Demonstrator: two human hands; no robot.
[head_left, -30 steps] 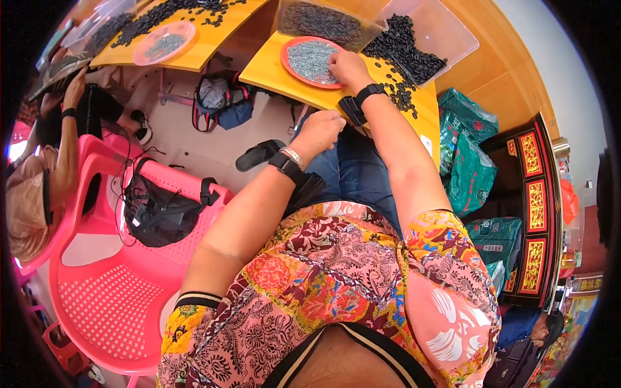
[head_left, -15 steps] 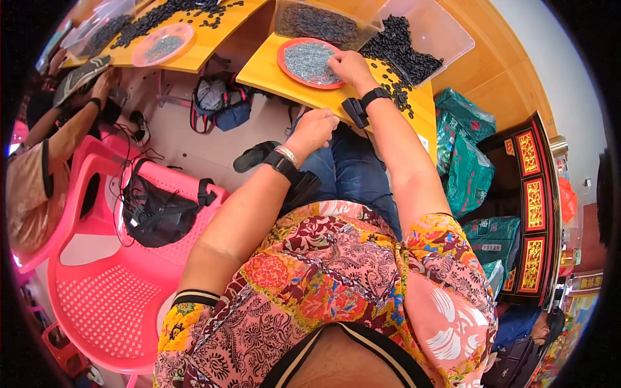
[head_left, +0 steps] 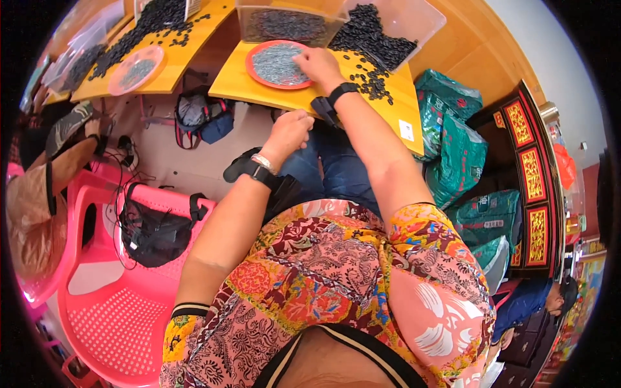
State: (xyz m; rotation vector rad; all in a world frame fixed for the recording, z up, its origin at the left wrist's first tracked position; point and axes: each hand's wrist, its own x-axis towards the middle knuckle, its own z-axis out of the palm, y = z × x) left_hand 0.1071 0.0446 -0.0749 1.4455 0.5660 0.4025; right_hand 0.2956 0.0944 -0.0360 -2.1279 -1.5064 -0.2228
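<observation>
My right hand [head_left: 319,66] is at the right rim of a red round plate [head_left: 251,75], its fingers pinched together over the contents. A heap of thin silvery metal pieces [head_left: 279,63] fills the plate; whether my fingertips hold one is hidden. Closer to me, just off the table's front edge, my left hand [head_left: 290,134] is curled closed. What lies inside it, if anything, cannot be made out. Small black oval pieces [head_left: 372,83] lie scattered on the yellow table [head_left: 392,119] to the right of my right hand.
Behind the plate stands a clear bin [head_left: 291,27] of dark pieces; another clear bin [head_left: 424,19] spills black ones. Green bags [head_left: 460,158] sit at right. On the left are a pink chair [head_left: 116,317], a second table [head_left: 169,73] and a seated person [head_left: 40,213].
The view has shifted, so the table, plate and both hands appear further left. My right hand stays at the plate's right rim, and my left hand remains closed near the table edge.
</observation>
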